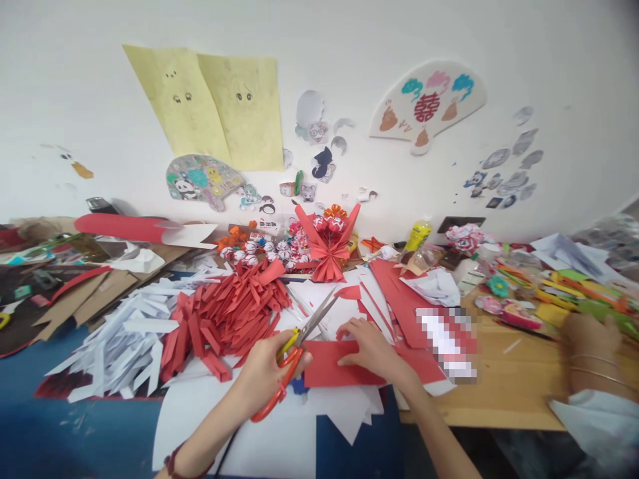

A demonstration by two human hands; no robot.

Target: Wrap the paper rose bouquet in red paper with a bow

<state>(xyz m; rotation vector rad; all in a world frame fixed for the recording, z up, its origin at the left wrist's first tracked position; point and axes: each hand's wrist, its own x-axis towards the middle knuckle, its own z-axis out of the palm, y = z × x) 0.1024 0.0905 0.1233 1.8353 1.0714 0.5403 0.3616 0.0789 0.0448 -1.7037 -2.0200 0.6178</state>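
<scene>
My left hand (272,369) is closed round orange-handled scissors (315,317), whose blades stand a little apart and point up and to the right. A yellow piece shows beside its fingers. My right hand (369,347) rests with spread, bent fingers on a flat red paper strip (324,364). White sheets (279,432) lie beneath the strip. Behind the hands is a pile of folded red paper pieces (237,309), and left of it a heap of white paper pieces (122,339). A folded red paper figure (329,256) stands at the back.
At the right, another person's hand (592,339) is over the wooden table (524,392), near coloured paper strips. A yellow bottle (418,234) and wrapped lollipops (279,251) stand along the wall. Cardboard pieces (107,293) lie at the left. Drawings hang on the wall.
</scene>
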